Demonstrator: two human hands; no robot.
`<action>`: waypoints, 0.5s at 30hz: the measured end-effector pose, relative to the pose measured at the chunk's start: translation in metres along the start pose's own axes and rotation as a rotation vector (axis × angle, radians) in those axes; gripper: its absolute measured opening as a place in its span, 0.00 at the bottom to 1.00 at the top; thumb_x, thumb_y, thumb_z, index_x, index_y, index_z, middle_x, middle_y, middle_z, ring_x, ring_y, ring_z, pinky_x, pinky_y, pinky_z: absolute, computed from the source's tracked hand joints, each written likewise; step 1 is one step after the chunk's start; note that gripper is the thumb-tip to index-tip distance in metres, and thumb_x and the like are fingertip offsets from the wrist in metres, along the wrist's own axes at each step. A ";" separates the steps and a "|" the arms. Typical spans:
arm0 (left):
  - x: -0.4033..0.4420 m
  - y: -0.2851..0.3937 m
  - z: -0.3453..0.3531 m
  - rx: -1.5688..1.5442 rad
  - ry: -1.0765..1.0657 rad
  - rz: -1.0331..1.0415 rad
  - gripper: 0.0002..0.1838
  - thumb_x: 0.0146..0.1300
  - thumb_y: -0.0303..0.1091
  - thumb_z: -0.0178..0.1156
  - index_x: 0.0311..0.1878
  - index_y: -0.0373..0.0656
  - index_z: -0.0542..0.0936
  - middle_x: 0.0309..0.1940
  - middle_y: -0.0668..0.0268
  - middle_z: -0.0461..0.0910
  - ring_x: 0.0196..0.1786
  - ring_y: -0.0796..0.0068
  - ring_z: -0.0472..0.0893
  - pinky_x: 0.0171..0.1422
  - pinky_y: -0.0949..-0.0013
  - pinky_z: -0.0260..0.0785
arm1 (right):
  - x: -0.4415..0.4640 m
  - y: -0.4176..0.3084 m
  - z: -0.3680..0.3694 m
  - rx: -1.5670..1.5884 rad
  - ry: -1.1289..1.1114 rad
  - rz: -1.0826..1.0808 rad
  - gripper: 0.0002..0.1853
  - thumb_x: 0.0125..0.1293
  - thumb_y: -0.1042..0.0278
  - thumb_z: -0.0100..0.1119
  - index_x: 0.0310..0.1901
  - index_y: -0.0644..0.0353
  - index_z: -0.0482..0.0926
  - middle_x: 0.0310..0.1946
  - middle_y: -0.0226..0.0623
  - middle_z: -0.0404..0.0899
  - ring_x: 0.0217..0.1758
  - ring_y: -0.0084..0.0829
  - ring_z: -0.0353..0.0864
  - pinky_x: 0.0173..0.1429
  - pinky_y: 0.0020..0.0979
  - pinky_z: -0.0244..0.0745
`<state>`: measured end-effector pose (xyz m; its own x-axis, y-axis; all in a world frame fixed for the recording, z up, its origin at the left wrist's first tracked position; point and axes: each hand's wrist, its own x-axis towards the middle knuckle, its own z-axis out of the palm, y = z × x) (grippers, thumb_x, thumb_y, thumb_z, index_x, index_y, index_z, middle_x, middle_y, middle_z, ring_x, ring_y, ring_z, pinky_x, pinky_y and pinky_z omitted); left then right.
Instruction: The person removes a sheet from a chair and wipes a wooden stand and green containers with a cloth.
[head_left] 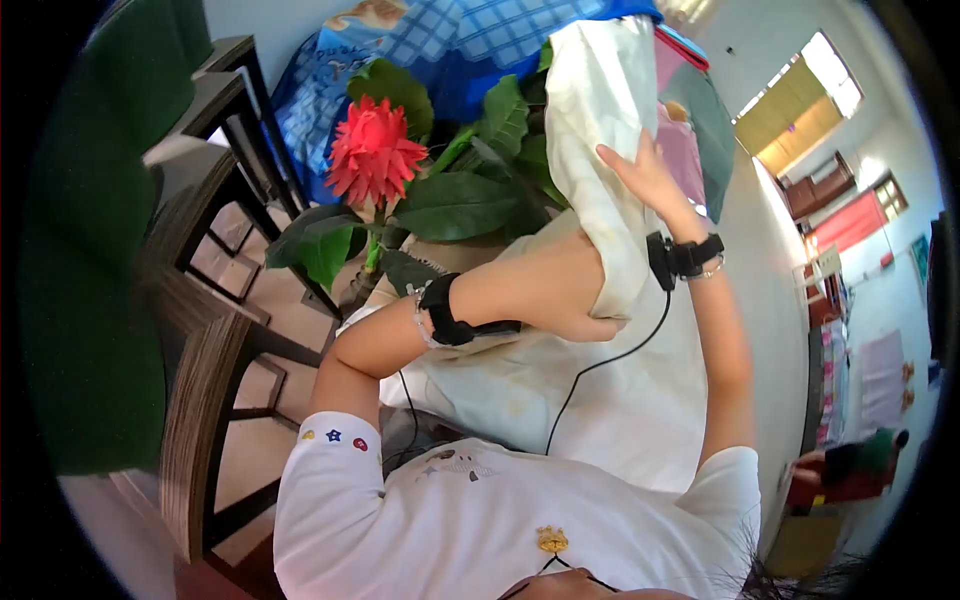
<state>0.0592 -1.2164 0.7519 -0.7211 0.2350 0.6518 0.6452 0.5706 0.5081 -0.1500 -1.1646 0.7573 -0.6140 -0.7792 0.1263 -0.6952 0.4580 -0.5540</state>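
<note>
A long cream-white cloth [605, 110] hangs in folds in front of me and spreads down over my lap. My left hand [575, 290] reaches across to its near edge, with the fingers partly hidden by a fold; it appears closed on the cloth. Higher up, my right hand [648, 178] lies against the right side of the cloth, thumb and fingers apart. Black bands with a thin cable circle both wrists. Just beyond my left forearm stands a red flower [375, 152] with large green leaves [460, 205].
Dark-framed wooden furniture [210, 400] stands close on my left, beside a dark green cloth [110, 240]. Blue checked fabric [450, 45] is piled behind the plant. To the right, pale floor [765, 330] runs toward a white chair [822, 275] and other furniture.
</note>
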 end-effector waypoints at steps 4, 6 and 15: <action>-0.020 -0.007 -0.031 0.008 -0.042 -0.072 0.23 0.41 0.35 0.59 0.43 0.37 0.69 0.43 0.54 0.68 0.48 0.56 0.66 0.54 0.63 0.56 | 0.017 -0.049 0.022 -0.315 -0.019 -0.126 0.46 0.49 0.42 0.52 0.55 0.77 0.48 0.46 0.61 0.63 0.53 0.46 0.63 0.56 0.33 0.57; -0.028 -0.014 -0.054 -0.027 0.140 0.001 0.25 0.39 0.32 0.60 0.44 0.37 0.69 0.43 0.54 0.69 0.47 0.58 0.67 0.54 0.65 0.57 | 0.018 -0.075 0.030 -0.208 -0.325 -0.053 0.45 0.50 0.43 0.50 0.53 0.80 0.49 0.42 0.59 0.67 0.48 0.47 0.67 0.52 0.35 0.61; -0.037 -0.038 -0.210 -0.062 0.447 -0.108 0.14 0.42 0.29 0.57 0.35 0.34 0.73 0.26 0.65 0.73 0.28 0.76 0.72 0.34 0.76 0.66 | 0.083 -0.159 0.048 0.409 -0.400 -0.513 0.31 0.56 0.60 0.48 0.57 0.67 0.49 0.41 0.39 0.72 0.43 0.21 0.69 0.40 0.23 0.66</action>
<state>0.1148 -1.4123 0.8270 -0.6141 -0.1938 0.7650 0.5956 0.5221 0.6104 -0.0722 -1.3226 0.8161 -0.0157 -0.9826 0.1852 -0.6147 -0.1366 -0.7768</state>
